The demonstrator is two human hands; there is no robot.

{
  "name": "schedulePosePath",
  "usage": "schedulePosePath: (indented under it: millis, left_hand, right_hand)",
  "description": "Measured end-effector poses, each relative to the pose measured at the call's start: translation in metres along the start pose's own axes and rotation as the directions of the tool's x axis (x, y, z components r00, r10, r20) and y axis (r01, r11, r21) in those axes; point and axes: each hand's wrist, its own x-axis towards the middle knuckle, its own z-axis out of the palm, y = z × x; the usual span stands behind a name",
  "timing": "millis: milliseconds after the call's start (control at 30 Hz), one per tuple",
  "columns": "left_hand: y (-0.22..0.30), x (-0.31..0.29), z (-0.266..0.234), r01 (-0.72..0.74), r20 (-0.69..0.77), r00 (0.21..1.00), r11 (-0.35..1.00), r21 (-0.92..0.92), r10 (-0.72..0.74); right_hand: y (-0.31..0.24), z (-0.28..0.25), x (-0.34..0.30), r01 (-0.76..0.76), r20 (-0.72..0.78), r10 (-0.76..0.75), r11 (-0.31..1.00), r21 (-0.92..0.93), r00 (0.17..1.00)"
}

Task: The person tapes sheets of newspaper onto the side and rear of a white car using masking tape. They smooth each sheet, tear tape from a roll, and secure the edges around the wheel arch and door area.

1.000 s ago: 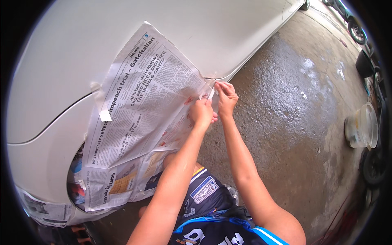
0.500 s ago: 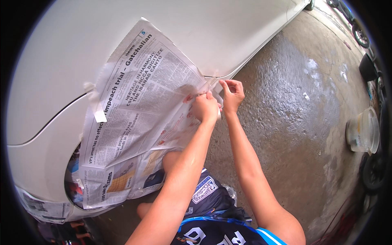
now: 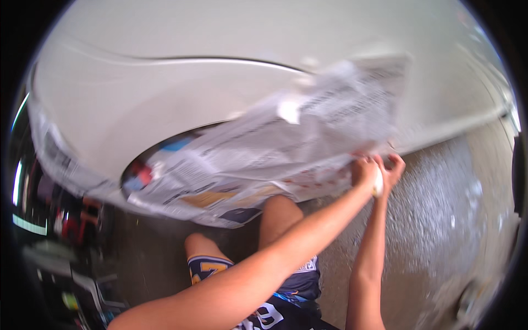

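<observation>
A large sheet of newspaper (image 3: pixel 330 118) hangs over the white car's wheel opening, stuck to the body by a white strip of tape (image 3: pixel 289 110). At the sheet's lower right edge, my left hand (image 3: pixel 363 171) is closed round what looks like a roll of masking tape (image 3: pixel 378 181), mostly hidden by the fingers. Close beside it, my right hand (image 3: pixel 391 170) has its thumb and fingertips curled together in a pinch; what lies between them is too blurred to make out. Both hands are near the car's lower edge.
The white car body (image 3: pixel 165 88) fills the upper view, with colourful stuff showing in its wheel opening (image 3: pixel 146 170). More newspaper (image 3: pixel 60 154) covers the bumper at the left. Wet concrete floor (image 3: pixel 434 209) lies to the right. My bent knees (image 3: pixel 280 217) are under the sheet.
My view has swung left, so the car, paper and hands appear further right and lower. My hands have come closer together, still by the paper's edge.
</observation>
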Motion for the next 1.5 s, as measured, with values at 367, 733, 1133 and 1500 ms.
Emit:
schedulePosePath:
  millis: [367, 733, 1133, 1500]
  left_hand:
    - [-0.058, -0.119, -0.185, 0.497, 0.740, 0.672, 0.759, -0.421, -0.029]
    - [-0.092, -0.210, -0.417, 0.183, 0.084, 0.983, 0.806, -0.562, -0.164]
    - [-0.189, -0.206, -0.416, 0.237, 0.181, 0.969, 0.839, -0.490, -0.168]
    - [-0.253, -0.137, -0.342, 0.295, 0.334, 0.913, 0.945, -0.141, -0.235]
  right_hand:
    - [-0.063, -0.018, -0.021, 0.053, 0.024, -0.053, 0.999, 0.012, 0.998]
    - [-0.166, 0.046, -0.233, 0.090, 0.892, -0.208, 0.978, 0.187, 0.400]
    - [-0.168, 0.085, -0.228, 0.376, 0.977, -0.053, 0.926, -0.030, 0.207]
    - [-0.101, 0.095, -0.265, 0.452, 0.967, 0.201, 0.855, -0.252, 0.159]
